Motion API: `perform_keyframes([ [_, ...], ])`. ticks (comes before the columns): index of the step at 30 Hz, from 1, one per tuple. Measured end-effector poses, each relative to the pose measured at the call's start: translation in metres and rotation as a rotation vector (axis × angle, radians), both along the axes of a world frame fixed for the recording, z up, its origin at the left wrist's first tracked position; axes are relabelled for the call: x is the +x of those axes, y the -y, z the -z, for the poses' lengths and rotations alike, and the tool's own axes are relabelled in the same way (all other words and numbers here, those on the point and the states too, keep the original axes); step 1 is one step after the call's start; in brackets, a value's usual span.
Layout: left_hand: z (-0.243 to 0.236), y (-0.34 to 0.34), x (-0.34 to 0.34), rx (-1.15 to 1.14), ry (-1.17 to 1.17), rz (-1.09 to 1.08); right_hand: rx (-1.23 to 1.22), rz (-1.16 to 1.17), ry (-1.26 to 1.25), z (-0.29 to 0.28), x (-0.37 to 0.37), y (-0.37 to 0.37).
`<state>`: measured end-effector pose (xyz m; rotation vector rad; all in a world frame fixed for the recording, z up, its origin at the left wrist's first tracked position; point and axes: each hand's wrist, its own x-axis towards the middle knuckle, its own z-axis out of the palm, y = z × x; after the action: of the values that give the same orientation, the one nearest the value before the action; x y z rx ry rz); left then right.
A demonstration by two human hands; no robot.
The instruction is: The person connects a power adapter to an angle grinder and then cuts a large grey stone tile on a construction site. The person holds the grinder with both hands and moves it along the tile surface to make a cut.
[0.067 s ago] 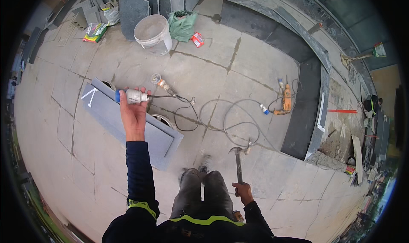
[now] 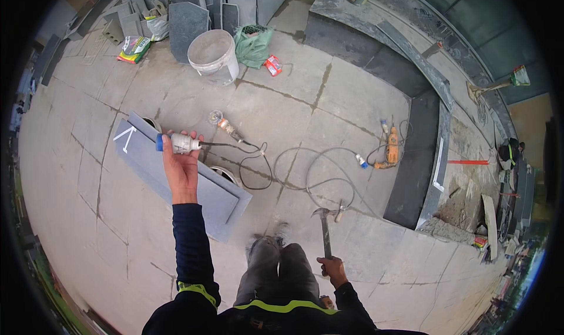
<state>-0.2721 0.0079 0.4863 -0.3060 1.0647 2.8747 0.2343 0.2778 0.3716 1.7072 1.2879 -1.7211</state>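
Here | left hand gripping cylindrical blue-white plug | right hand clasping curved-claw hammer | overlapping flat grey slabs

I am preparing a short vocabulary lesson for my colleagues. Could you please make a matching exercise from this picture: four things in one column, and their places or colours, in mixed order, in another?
Things
1. plug
2. bucket
3. hammer
4. thin bar

Places or colours
A. held in the right hand
B. red, lying toward the right side of the picture
C. held in the left hand
D. whitish, standing beside the green bag

Right pairs: 1-C; 2-D; 3-A; 4-B
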Motion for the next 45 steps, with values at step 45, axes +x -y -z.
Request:
perform_keyframes([
  [45,-0.008,-0.478,-0.446,-0.279,0.690,-0.293,0.169,-0.492,-0.979,-0.283,-1.680,-0.491],
])
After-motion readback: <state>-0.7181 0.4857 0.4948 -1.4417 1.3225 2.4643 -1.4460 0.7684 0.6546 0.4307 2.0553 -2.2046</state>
